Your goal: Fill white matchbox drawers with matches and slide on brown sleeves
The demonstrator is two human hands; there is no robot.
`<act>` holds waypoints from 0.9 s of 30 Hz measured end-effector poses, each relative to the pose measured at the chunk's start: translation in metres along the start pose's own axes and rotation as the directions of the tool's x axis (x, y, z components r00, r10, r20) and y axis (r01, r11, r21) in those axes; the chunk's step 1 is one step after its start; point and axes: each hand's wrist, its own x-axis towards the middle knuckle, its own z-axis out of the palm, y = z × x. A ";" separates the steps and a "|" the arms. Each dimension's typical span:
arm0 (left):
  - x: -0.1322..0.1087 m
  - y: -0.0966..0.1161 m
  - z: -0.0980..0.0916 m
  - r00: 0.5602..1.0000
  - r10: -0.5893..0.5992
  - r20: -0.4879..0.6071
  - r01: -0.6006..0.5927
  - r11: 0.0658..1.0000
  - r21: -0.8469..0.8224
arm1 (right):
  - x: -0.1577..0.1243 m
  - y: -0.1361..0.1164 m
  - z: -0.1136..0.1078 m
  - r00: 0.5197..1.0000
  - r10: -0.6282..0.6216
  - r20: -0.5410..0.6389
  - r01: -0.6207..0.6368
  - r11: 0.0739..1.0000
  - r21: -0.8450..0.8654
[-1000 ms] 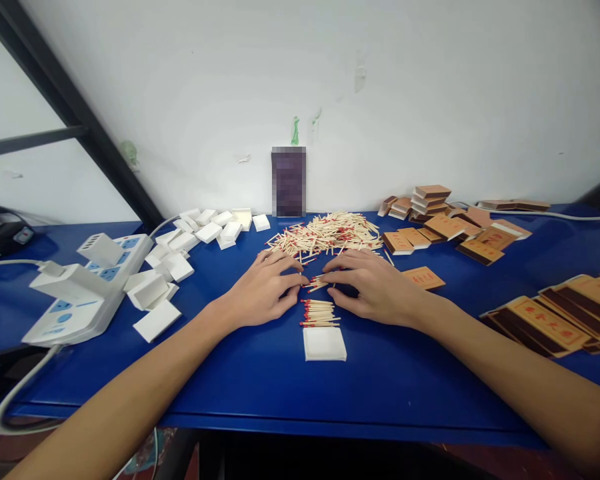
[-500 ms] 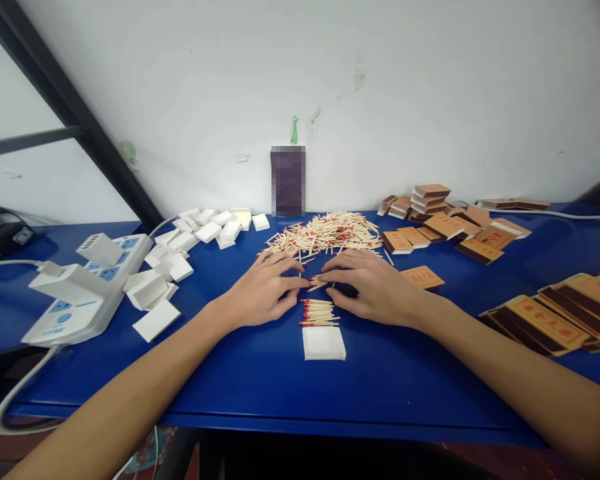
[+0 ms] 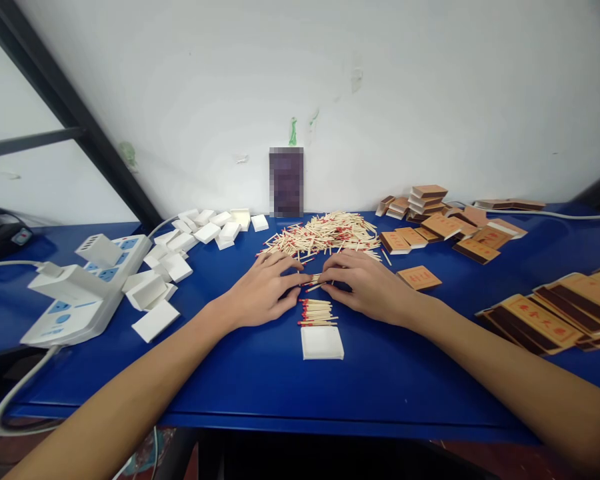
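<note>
A few loose matches (image 3: 314,281) lie on the table between my two hands. My left hand (image 3: 267,291) rests on the tabletop at their left ends, fingers stretched out, with the index fingertip against them and the thumb apart. From the right, my right hand (image 3: 365,285) has its thumb and index finger closed around the matches' other ends. Closer to me is a small row of matches (image 3: 318,311), red heads to the left. Just in front of that row sits a white matchbox tray (image 3: 323,343). Behind both hands spreads a large heap of matches (image 3: 330,233).
White matchbox trays (image 3: 207,232) are scattered at the left, beside a white power strip (image 3: 115,273) with plugged-in chargers. Orange-brown matchbox sleeves (image 3: 443,225) pile up at the back right, with more flat sleeves (image 3: 540,320) near my right forearm. A wall (image 3: 205,100) rises behind the blue table (image 3: 240,387).
Fingertips of both hands have drawn slightly closer around the few matches between them. The left thumb has shifted a little left. The view has moved slightly; the row and tray stay put.
</note>
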 end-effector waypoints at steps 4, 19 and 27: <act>0.000 0.000 -0.001 0.999 -0.028 0.024 0.028 1.000 -0.005 | 0.000 -0.003 -0.002 0.999 0.043 0.033 -0.045 0.997 0.057; -0.002 -0.003 0.003 0.993 -0.101 -0.057 0.104 0.993 0.047 | -0.003 0.004 -0.020 0.914 0.309 0.262 -0.317 0.948 -0.011; -0.001 -0.007 0.004 0.990 -0.099 -0.097 0.103 0.994 0.043 | -0.002 0.014 -0.026 0.876 0.415 0.244 -0.391 0.909 -0.140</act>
